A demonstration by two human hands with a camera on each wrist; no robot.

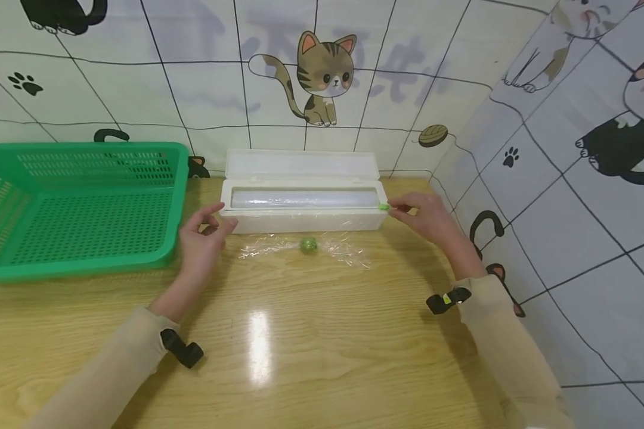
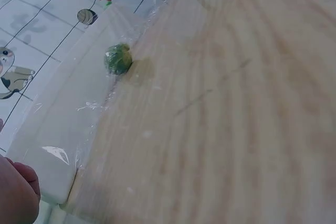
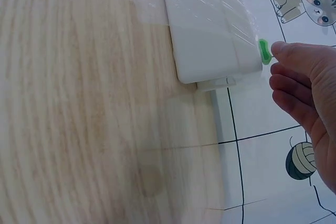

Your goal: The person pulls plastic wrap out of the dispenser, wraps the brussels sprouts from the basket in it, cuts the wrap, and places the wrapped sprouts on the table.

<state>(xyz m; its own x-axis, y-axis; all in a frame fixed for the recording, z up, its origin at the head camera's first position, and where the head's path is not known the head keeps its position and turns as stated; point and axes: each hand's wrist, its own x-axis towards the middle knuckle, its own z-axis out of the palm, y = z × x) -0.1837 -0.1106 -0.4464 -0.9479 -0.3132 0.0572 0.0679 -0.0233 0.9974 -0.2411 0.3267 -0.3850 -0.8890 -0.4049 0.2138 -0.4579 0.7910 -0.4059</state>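
Note:
A white cling film dispenser [image 1: 306,221] stands on the table with its lid raised and a roll of film [image 1: 300,198] inside. My left hand [image 1: 203,235] holds its left end, index finger at the top corner and thumb on the front. At the right end, the thumb and fingers of my right hand [image 1: 424,217] pinch a small green slider [image 3: 264,51]. Clear film [image 2: 89,106] drapes over the dispenser's front onto the table. In front of the dispenser lies a small round green item [image 1: 308,245], wrapped in clear film that spreads out on both sides.
To the left sits a green perforated plastic basket [image 1: 174,232] close to my left hand. A wall covering with cat drawings [image 1: 204,95] rises behind the table [image 1: 322,333] and along its right side.

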